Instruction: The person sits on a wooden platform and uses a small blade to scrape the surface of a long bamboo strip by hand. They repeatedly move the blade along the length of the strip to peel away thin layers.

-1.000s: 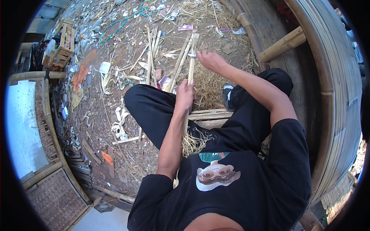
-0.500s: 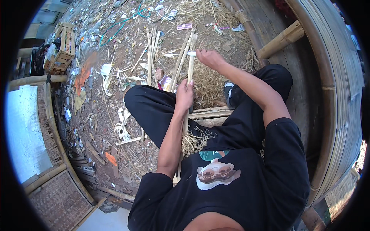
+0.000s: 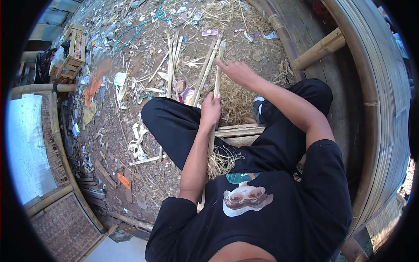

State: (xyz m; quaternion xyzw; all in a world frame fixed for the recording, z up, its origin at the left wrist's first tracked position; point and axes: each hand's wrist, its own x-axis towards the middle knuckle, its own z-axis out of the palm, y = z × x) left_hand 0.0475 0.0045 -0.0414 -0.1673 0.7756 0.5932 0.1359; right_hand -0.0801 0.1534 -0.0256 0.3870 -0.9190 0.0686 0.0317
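My left hand (image 3: 211, 112) is closed round a long pale bamboo strip (image 3: 218, 81), which runs up and away from my lap between my knees. Near the strip's far end, my right hand (image 3: 238, 72) is bent closed, its forefinger stretched toward the strip. The small knife whose pale blade showed at that hand half a second ago can hardly be made out now. Curly bamboo shavings (image 3: 222, 160) lie heaped in my lap by the strip's near end. Other bamboo strips (image 3: 203, 72) lean just left of the held one.
More strips (image 3: 171, 65) stand beyond my left knee. Dry shavings (image 3: 238, 102) cover the ground between my feet. A wooden crate (image 3: 71, 54) is at the far left, and a bamboo-framed platform (image 3: 371, 105) rises close on my right. Litter is scattered over the dirt.
My right hand has turned and dropped slightly toward me, its forefinger now extended; the pale blade across the strip no longer shows clearly. My left hand keeps its hold, shifted slightly.
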